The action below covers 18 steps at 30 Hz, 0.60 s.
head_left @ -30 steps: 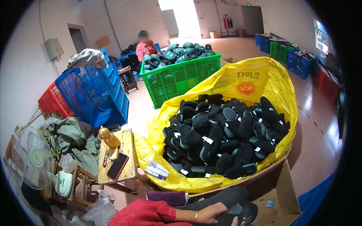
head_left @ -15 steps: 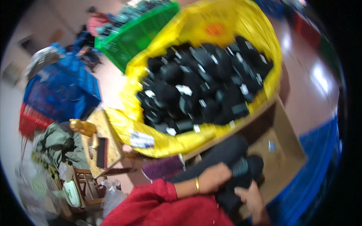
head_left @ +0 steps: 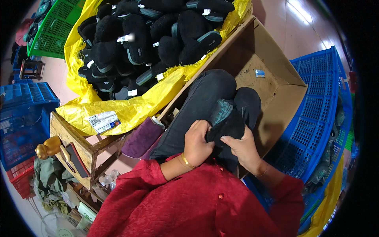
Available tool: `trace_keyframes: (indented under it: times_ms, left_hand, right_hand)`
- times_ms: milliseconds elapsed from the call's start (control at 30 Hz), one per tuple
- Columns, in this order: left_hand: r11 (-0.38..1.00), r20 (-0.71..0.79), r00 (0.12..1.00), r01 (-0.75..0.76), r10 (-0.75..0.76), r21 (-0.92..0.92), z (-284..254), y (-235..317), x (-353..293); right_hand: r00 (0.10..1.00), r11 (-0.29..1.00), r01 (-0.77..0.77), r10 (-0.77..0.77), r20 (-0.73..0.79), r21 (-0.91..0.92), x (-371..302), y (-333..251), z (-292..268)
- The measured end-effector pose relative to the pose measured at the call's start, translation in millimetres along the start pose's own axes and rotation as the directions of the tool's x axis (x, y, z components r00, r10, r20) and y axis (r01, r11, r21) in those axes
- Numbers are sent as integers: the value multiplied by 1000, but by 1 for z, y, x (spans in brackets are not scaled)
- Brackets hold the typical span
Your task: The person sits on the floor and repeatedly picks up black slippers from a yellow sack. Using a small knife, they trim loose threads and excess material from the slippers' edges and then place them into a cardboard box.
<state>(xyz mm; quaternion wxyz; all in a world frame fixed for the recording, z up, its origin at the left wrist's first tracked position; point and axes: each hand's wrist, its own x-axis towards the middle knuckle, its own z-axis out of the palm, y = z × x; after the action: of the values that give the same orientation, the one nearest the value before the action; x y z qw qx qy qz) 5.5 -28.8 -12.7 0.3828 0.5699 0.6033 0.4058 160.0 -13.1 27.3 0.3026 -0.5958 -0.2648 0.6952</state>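
Observation:
Over my lap I hold a soft black slipper with a green plaid lining showing at its opening. My left hand, with a gold bangle at its wrist, is closed on the slipper's near left edge. My right hand pinches its near right edge, thumb on top. My dark trouser legs lie under and beyond it. Ahead to the left, a yellow sack holds a heap of similar black slippers, many with white tags.
An open cardboard box with a small blue packet lies beyond my knees. Blue plastic crates stand at right. At left are a wooden stool bearing a golden-brown, knob-ended tool, a purple roll-shaped thing and a green crate.
The view has swung, so the sack now appears farther up and left. Both hands stay on the slipper, which now shows its plaid lining more clearly.

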Motion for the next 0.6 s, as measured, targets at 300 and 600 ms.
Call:
trace_keyframes:
  times_ms: [300,600]
  left_hand:
    - [886,309,859,-293,409,-360,-26,38,-13]
    - [945,229,945,-276,234,174,-41,25,26]
  right_hand:
    - [975,967,213,-220,-41,-143,30,16,33]
    - [924,880,378,-378,55,-289,5,28,-1]
